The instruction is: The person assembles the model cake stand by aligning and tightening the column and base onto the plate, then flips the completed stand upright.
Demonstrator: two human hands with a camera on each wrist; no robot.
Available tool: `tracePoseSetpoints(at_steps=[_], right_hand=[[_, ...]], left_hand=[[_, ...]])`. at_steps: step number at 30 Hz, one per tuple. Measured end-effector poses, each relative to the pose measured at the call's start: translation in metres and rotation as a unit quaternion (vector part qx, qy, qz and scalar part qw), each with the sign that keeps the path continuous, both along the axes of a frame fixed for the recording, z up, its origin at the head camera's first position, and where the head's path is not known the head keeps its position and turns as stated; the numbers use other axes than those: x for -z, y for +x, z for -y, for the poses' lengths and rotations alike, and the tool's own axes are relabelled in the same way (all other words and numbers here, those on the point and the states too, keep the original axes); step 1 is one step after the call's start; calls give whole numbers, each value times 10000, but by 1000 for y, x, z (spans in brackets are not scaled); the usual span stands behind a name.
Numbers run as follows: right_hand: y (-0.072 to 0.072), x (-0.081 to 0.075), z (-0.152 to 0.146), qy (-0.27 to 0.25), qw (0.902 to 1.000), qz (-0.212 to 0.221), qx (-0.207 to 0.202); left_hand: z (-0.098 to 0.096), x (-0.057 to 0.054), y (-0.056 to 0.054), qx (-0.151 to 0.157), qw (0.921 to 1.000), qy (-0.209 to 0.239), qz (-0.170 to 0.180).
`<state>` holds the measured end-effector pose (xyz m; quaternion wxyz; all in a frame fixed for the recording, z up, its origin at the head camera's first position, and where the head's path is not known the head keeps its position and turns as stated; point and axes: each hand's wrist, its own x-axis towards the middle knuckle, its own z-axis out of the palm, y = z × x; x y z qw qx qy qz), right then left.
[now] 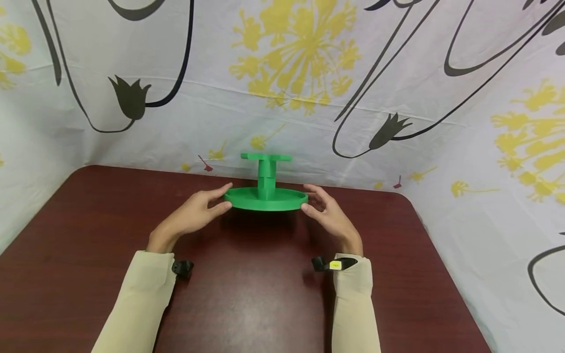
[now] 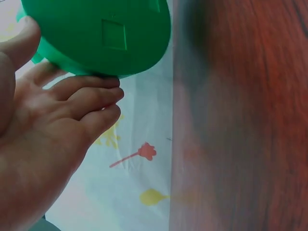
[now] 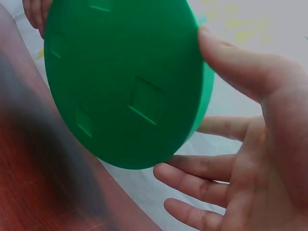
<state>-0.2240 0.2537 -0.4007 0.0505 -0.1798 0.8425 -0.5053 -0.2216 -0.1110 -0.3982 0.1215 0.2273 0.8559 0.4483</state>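
A green round tray [image 1: 247, 201] with a raised rim is held up off the tabletop near its back edge. From its middle rises a short green post [image 1: 267, 179], topped by a flat crossbar [image 1: 266, 157]. My left hand [image 1: 194, 212] grips the rim at the left, thumb towards me and fingers behind. On the opposite side, my right hand [image 1: 332, 216] holds the rim between thumb and fingers. Both wrist views show the tray's underside [image 3: 115, 62], which has several square recesses. In the left wrist view, the left fingers [image 2: 91, 98] lie against the edge.
Under the tray is a dark reddish-brown wooden table [image 1: 247, 294] with rounded back corners. A white cloth [image 1: 198, 117] with yellow flowers and dark tulip shapes hangs behind it and at the sides. Small black wrist cameras [image 1: 182, 268] are strapped at both cuffs.
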Motion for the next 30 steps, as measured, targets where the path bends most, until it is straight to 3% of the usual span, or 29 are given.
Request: tracePoseSetpoints(at_steps=[6,10,15,17,24,30], right_hand=[[-2,-4,5,-44,9982,-343,485],[0,-6,9,-340,9931,-613,942],[14,-25,22,-561,9845,-987,1335],[19,-33,27,-584,9813,-1134,1441],[20,-36,29,-823,9697,-1610,1645],[22,-41,30,-469,9624,-2010,1766]], left_hand=[[-2,-8,1,-314,9992,115,-199],[-3,-11,3,-445,9987,147,-221],[-5,-12,7,-563,9977,241,-294],[-5,-13,7,-616,9973,315,-254],[-7,-17,8,-810,9945,554,-364],[-13,-22,7,-1121,9892,586,-747]])
